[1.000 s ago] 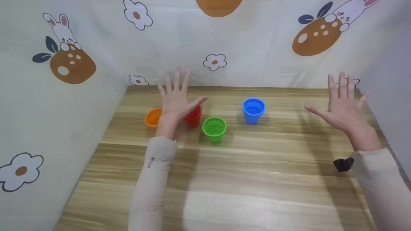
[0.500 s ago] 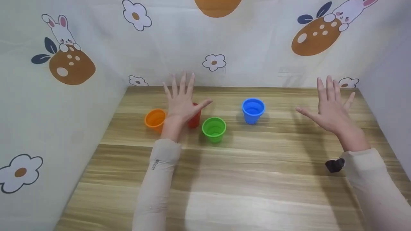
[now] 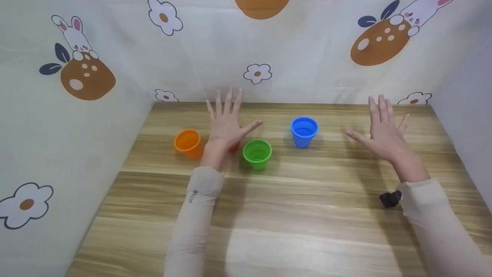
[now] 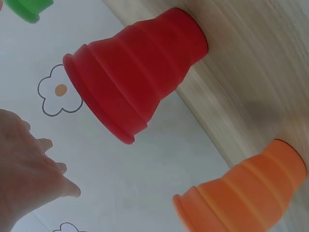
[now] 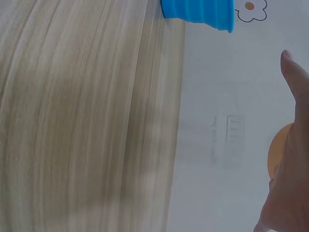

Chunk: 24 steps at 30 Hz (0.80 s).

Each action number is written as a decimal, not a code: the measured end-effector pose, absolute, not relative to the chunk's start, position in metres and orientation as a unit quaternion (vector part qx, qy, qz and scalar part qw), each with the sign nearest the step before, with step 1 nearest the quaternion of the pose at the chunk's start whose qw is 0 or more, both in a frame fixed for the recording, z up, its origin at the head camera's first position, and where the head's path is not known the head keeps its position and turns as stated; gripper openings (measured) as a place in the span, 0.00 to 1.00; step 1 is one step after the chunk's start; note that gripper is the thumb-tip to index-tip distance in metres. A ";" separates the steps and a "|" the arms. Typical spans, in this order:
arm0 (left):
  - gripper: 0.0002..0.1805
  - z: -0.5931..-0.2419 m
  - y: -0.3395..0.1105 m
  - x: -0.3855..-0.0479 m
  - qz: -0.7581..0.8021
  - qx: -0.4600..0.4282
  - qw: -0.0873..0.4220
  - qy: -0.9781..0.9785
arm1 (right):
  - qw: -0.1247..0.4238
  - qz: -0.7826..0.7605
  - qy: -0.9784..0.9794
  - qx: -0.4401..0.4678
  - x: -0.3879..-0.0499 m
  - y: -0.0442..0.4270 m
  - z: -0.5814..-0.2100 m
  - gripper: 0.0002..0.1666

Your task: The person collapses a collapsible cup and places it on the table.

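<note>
Four ribbed cups stand upright on the wooden table: an orange cup (image 3: 188,144), a red cup (image 4: 137,72), a green cup (image 3: 257,154) and a blue cup (image 3: 303,132). My left hand (image 3: 226,129), fingers spread and holding nothing, hovers above the table and covers most of the red cup in the head view. The left wrist view shows it apart from the red cup and the orange cup (image 4: 246,191). My right hand (image 3: 385,137), also spread and holding nothing, is raised to the right of the blue cup, which shows partly in the right wrist view.
A pale printed cloth (image 3: 307,46) with rabbits, fruit and flowers hangs behind the table (image 3: 292,215) and along its left side. A plain pale wall (image 3: 465,96) borders the right. A small black device (image 3: 390,199) sits at my right cuff.
My left hand has shifted right, uncovering the orange cup and covering more of the red one. My right hand has moved left, towards the blue cup. The cups stay in place.
</note>
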<state>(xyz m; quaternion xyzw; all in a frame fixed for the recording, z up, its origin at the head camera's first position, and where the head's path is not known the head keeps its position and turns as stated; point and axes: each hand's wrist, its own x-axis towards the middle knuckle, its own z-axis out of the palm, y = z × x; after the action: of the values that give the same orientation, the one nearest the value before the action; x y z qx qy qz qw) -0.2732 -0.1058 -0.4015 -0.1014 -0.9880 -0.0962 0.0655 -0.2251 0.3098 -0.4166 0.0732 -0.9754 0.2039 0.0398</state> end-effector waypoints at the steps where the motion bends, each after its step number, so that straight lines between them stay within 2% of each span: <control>1: 0.59 -0.402 -0.105 -0.273 -0.094 -0.102 0.064 -0.988 | 0.040 0.205 -0.975 0.074 -0.225 0.308 -0.417 0.66; 24: 0.57 -0.411 -0.080 -0.271 -0.161 -0.141 0.021 -0.977 | 0.033 0.243 -0.965 0.091 -0.234 0.271 -0.436 0.68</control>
<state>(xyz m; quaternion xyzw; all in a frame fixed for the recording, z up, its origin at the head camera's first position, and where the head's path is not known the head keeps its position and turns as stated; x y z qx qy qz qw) -0.2707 -0.0801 -0.4108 -0.1414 -0.9765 -0.1609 0.0213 -0.2340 0.2708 -0.4362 0.0907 -0.9653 0.2428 0.0333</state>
